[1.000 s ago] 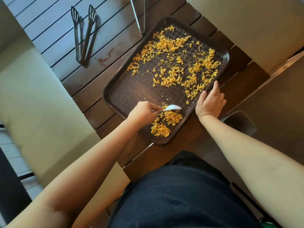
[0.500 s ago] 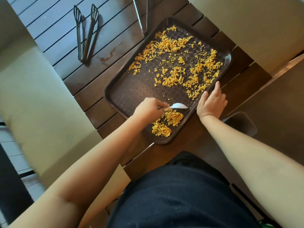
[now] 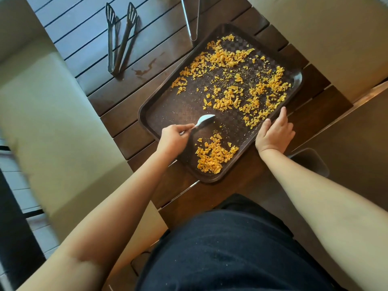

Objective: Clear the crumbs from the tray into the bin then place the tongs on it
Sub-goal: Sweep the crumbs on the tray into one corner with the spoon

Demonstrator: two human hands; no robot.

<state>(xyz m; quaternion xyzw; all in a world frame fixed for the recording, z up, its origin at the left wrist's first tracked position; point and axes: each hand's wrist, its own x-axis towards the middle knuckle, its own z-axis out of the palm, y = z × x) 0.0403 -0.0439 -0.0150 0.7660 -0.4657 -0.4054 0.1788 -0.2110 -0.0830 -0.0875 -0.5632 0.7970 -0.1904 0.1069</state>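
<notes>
A dark brown tray (image 3: 168,110) lies slantwise on the slatted wooden table, scattered with orange crumbs (image 3: 231,97). A gathered heap of crumbs (image 3: 214,156) sits in the tray's near corner. My left hand (image 3: 174,139) grips a white spoon (image 3: 204,120) whose bowl rests on the tray floor, above the heap. My right hand (image 3: 275,133) holds the tray's right rim with fingers laid along it. Dark tongs (image 3: 119,38) lie on the table to the far left of the tray. A second pair of metal tongs (image 3: 192,19) lies at the top, its end touching the tray's far rim.
A dark bin (image 3: 312,162) stands below the table edge at my right, partly hidden by my right forearm. Beige cushioned seats (image 3: 52,127) flank the table on both sides. My dark-clothed lap fills the foreground.
My left hand has lifted the spoon off the heap and carried it up and left to the tray's middle. My right hand stays on the rim.
</notes>
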